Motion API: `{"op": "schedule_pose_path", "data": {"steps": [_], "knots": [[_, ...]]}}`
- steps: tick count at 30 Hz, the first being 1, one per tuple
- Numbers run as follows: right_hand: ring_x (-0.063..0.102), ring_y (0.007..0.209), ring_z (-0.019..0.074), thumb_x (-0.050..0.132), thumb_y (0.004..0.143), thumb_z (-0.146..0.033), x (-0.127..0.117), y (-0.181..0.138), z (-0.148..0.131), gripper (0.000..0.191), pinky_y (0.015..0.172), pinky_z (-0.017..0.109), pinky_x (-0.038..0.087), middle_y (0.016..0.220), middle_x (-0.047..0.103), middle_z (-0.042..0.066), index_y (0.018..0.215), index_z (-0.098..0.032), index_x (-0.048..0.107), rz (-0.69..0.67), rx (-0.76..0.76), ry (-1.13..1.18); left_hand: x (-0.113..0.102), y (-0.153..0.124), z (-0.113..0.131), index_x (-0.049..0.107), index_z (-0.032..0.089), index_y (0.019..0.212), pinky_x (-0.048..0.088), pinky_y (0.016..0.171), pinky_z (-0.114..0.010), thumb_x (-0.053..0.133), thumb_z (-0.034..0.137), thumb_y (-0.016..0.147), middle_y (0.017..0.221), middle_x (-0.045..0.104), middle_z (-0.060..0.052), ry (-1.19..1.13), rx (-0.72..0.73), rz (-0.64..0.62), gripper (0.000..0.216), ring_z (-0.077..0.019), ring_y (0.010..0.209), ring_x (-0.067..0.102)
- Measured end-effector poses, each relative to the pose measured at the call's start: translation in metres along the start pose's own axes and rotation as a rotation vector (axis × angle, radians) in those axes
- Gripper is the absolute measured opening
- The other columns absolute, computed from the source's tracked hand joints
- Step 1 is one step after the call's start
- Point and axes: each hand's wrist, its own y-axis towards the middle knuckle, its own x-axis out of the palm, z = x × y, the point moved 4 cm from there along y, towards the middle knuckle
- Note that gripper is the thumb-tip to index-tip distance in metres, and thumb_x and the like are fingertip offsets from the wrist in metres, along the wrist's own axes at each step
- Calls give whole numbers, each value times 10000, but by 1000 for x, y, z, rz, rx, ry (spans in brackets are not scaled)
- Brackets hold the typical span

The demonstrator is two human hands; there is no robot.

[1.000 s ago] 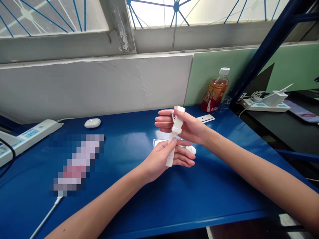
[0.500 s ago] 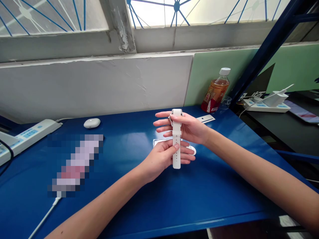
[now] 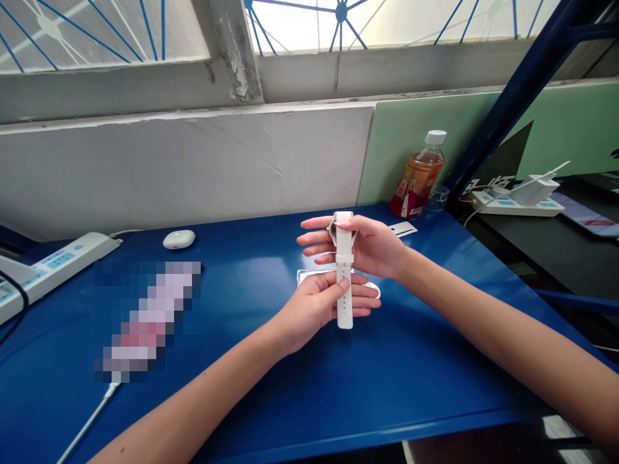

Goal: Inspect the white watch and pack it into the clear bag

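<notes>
A white wristwatch with a long holed strap [image 3: 344, 283] hangs upright between my two hands above the blue table [image 3: 271, 393]. My right hand [image 3: 367, 246] grips the watch body at the top with thumb and fingers. Lower down, my left hand [image 3: 319, 306] pinches the strap, thumb on its front. Just behind and under my hands lies a flat white pad [image 3: 305, 277] with a rounded white piece at its right end, both partly hidden.
A white earbud case [image 3: 178, 239] lies at the back left, beside a white power strip [image 3: 53, 264]. A blurred-out object with a white cable [image 3: 145, 316] lies left. A bottle of brown drink [image 3: 418, 177] and a white card [image 3: 402, 228] stand back right.
The strap, slanted a second ago, now hangs straight down. My right hand turned the watch body to face me and my left thumb slid onto the strap's front. Little moved in the last half second.
</notes>
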Motion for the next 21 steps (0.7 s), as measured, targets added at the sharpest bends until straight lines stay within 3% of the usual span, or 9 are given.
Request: {"op": "schedule_pose_path", "data": {"steps": [9,21], "knots": [[711,977,216,405,891,-242,2,1,1,404,898,367,553,1110,747,114,1183,-115,654,6,14,37,-4,2,4,642,48,1125,538,919,-453,667,332,918,1100,723,-242,8,18,62,353,-345,1043,710],[713,963,217,411,886,-248,0,1,2,399,889,364,560,1094,752,104,1166,-121,665,14,25,37,-4,1,4,646,78,1115,525,937,-459,663,325,920,1108,725,-213,22,37,35,315,-331,1046,707]]}}
